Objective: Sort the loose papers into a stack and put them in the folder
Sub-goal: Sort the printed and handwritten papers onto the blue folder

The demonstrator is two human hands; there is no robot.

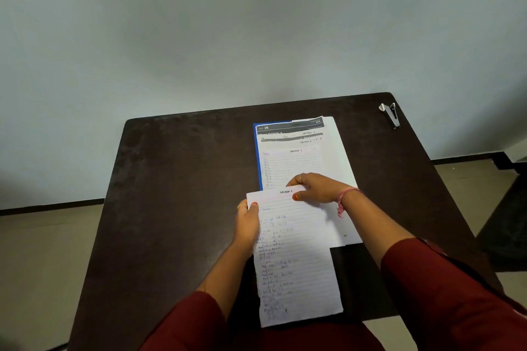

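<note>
Thumbs and fingers of the left hand [247, 226] and right hand [315, 188] pinch the far end of a lined sheet [296, 259], light, limp and easily creased, best held at two edges, near the stack [293, 159] on the blue folder [259, 162].

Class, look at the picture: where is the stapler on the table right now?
In the head view, the stapler lies near the table's far right corner, apart from the paper stack to its left.
</note>
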